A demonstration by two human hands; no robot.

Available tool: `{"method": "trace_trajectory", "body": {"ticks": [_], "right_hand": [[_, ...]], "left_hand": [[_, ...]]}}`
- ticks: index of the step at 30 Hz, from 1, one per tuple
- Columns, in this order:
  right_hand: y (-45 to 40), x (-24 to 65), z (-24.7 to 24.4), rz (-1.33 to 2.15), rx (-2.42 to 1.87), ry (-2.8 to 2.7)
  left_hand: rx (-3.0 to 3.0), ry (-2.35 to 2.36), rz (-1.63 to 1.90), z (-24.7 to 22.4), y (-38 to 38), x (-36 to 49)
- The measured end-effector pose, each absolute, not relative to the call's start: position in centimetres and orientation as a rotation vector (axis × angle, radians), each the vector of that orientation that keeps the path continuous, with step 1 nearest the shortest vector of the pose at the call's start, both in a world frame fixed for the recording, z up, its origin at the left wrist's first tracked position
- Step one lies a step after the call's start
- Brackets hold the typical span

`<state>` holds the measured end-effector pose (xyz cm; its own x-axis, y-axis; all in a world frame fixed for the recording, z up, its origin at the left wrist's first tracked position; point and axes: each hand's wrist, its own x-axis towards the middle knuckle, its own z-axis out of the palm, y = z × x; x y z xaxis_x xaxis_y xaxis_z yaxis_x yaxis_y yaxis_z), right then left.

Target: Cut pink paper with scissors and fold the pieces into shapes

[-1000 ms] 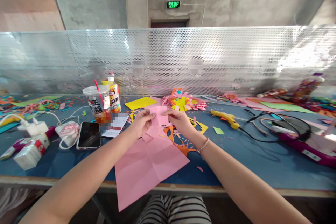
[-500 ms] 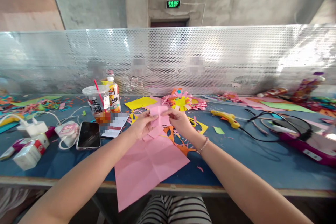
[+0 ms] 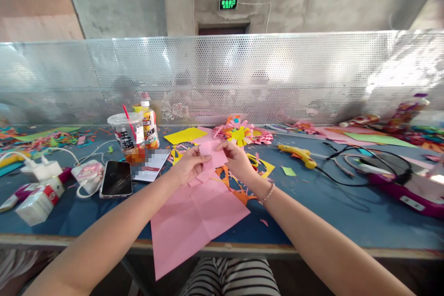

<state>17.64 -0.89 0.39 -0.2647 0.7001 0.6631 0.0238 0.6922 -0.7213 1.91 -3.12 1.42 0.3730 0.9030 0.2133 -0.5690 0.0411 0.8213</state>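
Observation:
A small pink paper square (image 3: 214,156) is held up between my two hands over the table. My left hand (image 3: 190,165) pinches its left edge, thumb on the front. At the upper right edge, my right hand (image 3: 236,158) grips it with closed fingers. Just below lies a small pink paper piece (image 3: 205,175), on top of a large creased pink sheet (image 3: 197,222) that hangs over the front edge of the table. Orange paper scraps (image 3: 239,193) lie under my right wrist. Behind my hands sits a paper flower (image 3: 240,135) with a yellow centre.
To the left are a phone (image 3: 117,178), a plastic cup with a red straw (image 3: 127,136), a juice bottle (image 3: 150,125) and chargers (image 3: 43,169). A yellow glue gun (image 3: 298,155) with its cable lies right. A perforated metal screen (image 3: 222,78) stands behind the table (image 3: 312,212).
The pink square has turned slightly and now shows a smoother, larger face, where a fold line showed before. Both hands keep hold of it at nearly the same spot.

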Motion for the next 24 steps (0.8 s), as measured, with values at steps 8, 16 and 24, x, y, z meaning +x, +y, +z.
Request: {"method": "trace_trajectory", "body": {"ticks": [8, 16, 24], "right_hand": [[-1.14, 17.70, 0.66, 0.751, -0.595, -1.725], [-1.19, 17.72, 0.69, 0.692, -0.586, -1.775], [-1.44, 17.55, 0.53, 0.720, -0.546, -1.720]], "left_hand": [[0.974, 0.432, 1.187, 1.71, -3.52, 2.15], [0.997, 0.427, 1.220, 1.82, -3.59, 2.13], [1.032, 0.398, 1.229, 1.62, -3.50, 2.32]]}}
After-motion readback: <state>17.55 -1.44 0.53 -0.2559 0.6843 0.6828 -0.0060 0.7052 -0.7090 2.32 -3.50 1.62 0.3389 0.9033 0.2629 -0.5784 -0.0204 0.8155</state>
